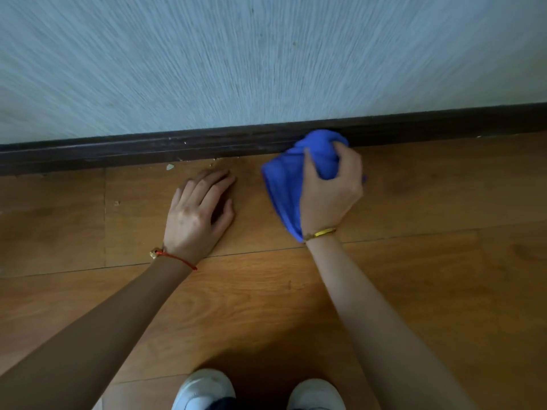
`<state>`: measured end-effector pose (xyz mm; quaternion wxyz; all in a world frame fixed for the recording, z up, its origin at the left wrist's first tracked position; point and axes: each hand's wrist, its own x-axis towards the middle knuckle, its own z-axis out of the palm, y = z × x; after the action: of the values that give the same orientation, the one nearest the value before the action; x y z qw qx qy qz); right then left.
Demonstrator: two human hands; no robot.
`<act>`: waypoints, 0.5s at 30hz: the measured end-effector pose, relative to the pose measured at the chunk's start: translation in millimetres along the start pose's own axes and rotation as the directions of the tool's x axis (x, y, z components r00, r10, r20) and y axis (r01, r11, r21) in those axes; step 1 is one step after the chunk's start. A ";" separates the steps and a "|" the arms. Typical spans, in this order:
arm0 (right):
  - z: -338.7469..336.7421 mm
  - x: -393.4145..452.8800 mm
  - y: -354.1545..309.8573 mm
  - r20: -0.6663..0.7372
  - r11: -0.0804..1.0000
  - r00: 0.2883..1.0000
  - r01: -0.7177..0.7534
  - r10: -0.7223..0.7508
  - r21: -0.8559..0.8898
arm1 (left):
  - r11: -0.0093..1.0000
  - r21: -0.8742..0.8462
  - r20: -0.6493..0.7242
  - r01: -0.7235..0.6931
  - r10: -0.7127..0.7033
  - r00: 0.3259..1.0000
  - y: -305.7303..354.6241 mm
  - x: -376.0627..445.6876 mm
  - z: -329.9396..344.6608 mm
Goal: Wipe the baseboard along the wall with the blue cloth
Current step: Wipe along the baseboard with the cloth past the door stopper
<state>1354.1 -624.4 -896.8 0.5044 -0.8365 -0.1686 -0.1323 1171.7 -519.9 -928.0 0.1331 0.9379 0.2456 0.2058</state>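
A dark brown baseboard [177, 149] runs along the foot of the pale blue-grey wall [266, 60], rising slightly to the right. My right hand [331, 190] grips a bunched blue cloth [284, 184], and the cloth's top presses against the baseboard right of centre. A loose part of the cloth hangs down onto the wooden floor under my wrist. My left hand [198, 211] rests on the floor with fingers spread, just short of the baseboard, holding nothing.
Small crumbs and a pale chip [170, 166] lie on the wooden floor [414, 261] at the baseboard's foot, left of my left hand. Two white shoes [204, 389] show at the bottom edge. The wall looks blurred.
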 end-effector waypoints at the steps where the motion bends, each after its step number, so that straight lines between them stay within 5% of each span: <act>1: 8.4 -11.9 -9.3 0.051 0.999 0.998 0.045 -0.045 0.004 | 1.000 0.003 -0.005 0.009 -0.009 1.000 0.7 -2.0 -2.6; 6: 21.7 -33.2 -30.9 0.163 0.997 0.983 0.077 -0.081 0.030 | 0.993 0.058 -0.003 0.099 -0.099 0.995 -18.6 -39.1 -28.7; 12: -1.1 7.3 4.5 -0.122 0.990 0.983 -0.137 0.138 0.013 | 0.977 0.088 -0.006 0.196 -0.196 0.981 -33.3 -62.3 -38.3; 15: 20.1 -22.9 -19.4 0.039 1.000 0.999 0.002 -0.003 0.019 | 0.974 0.072 -0.022 0.215 -0.214 0.977 -33.2 -60.7 -36.2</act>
<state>1326.3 -601.5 -899.4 0.5087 -0.8339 -0.1807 -0.1152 1093.7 -517.8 -927.2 0.1179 0.9087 0.3537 0.1876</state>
